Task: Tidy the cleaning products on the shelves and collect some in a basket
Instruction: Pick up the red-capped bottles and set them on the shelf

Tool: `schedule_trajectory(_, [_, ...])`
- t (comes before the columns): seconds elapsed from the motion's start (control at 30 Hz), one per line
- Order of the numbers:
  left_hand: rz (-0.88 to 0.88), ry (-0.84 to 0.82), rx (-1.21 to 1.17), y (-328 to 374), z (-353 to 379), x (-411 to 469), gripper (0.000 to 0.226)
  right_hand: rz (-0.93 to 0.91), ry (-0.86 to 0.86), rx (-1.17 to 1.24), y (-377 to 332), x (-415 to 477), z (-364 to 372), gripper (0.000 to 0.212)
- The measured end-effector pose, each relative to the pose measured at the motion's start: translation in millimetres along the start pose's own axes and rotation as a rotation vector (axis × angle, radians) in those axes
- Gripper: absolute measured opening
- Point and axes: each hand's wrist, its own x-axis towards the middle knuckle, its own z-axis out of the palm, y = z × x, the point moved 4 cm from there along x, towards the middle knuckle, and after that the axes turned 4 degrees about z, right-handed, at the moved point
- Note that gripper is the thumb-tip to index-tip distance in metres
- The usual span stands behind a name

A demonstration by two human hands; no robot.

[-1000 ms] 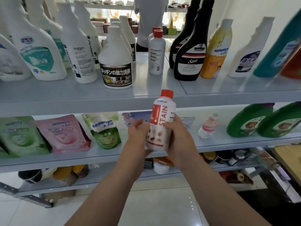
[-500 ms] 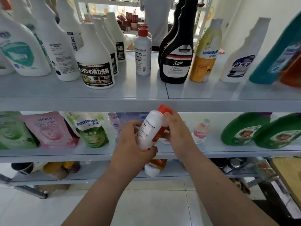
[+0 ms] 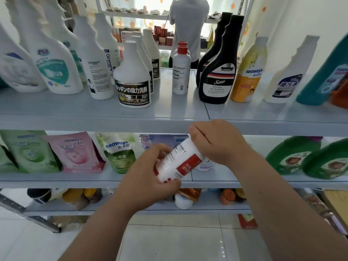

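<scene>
Shelving (image 3: 75, 117) backs the stain-remover bottle (image 3: 178, 161), held before the middle shelf (image 3: 56, 178), now tipped from upright, back label showing; the left hand (image 3: 148, 176) grips its base, the right hand (image 3: 216, 142) closes round its cap. Probably inspection, placement pending.

1. Floor (image 3: 169, 242): glossy white tiles with thin grey joints, lower part of the frame; a soft sheen of light lies on them.
2. Near shelving: pale grey-blue boards crossing the full width, namely the upper shelf (image 3: 75, 113), middle shelf (image 3: 56, 178) and lower shelf (image 3: 113, 210).
3. Wall (image 3: 301, 16): plain cream, upper right.
4. Far rack (image 3: 131, 13): white, top centre, behind the near shelving; a person (image 3: 188, 25) in a grey top stands at it.
5. Curtain (image 3: 143, 4): pale with orange spots, brightly backlit.
6. Wooden surface (image 3: 337, 202): lower right edge.
</scene>
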Motion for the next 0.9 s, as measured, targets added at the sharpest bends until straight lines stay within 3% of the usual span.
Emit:
schedule_trajectory(0.1, [-0.244,-0.227,-0.708,-20.5,0.8,-5.0,0.07,-0.064,0.124,0.21,-16.6,0.2,-0.9,0.033])
schedule_trajectory(0.2, [-0.268,-0.356,-0.968,-24.5,-1.5,-10.2,0.069,-0.085,0.244,0.373,-30.9,4.2,6.2,0.035])
schedule_trajectory(0.3, [-0.25,-0.315,-0.922,-29.3,-11.4,-10.8,0.062,0.025,0.325,0.51,-39.2,9.6,15.1,0.043])
schedule_trajectory(0.43, [-0.157,-0.087,-0.642,-30.4,-30.7,-0.5,0.056,0.25,0.301,0.906,-49.0,8.4,36.7,0.029])
schedule_trajectory(0.6, [-0.1,0.057,-0.664,-25.6,-35.7,22.3,0.037,0.34,0.235,1.214,-57.3,6.3,63.8,0.059])
schedule_trajectory(0.7, [-0.104,0.05,-0.633,-19.1,-29.3,43.1,0.033,0.334,0.262,1.22,-47.7,11.2,56.8,0.064])
schedule_trajectory(0.9, [-0.01,-0.014,-0.484,12.4,-20.8,101.6,0.03,0.327,0.468,1.149,-3.1,33.1,23.5,0.045])
